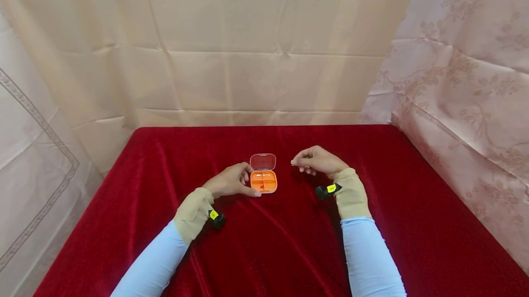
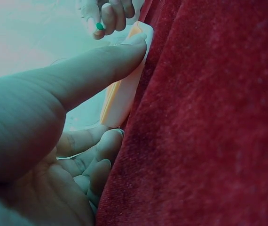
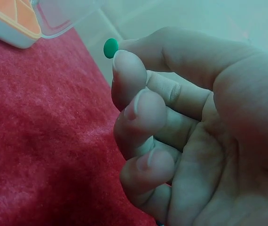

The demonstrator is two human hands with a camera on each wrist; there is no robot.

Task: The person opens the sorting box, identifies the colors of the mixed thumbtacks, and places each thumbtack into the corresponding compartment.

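A small pill box with an orange divided inside and a white outer shell sits on the red cloth, its clear lid flipped up at the back. My left hand holds the box from its left side, thumb along the front edge and fingers at the far left corner. In the left wrist view the thumb presses on the box's white side. To the right of the box, my right hand pinches a round green pill between thumb and index finger, the other fingers curled in behind it.
A dark red velvet cloth with shallow wrinkles covers the table. Beige curtains hang behind it, with a flowered pinkish curtain on the right and a pale one on the left.
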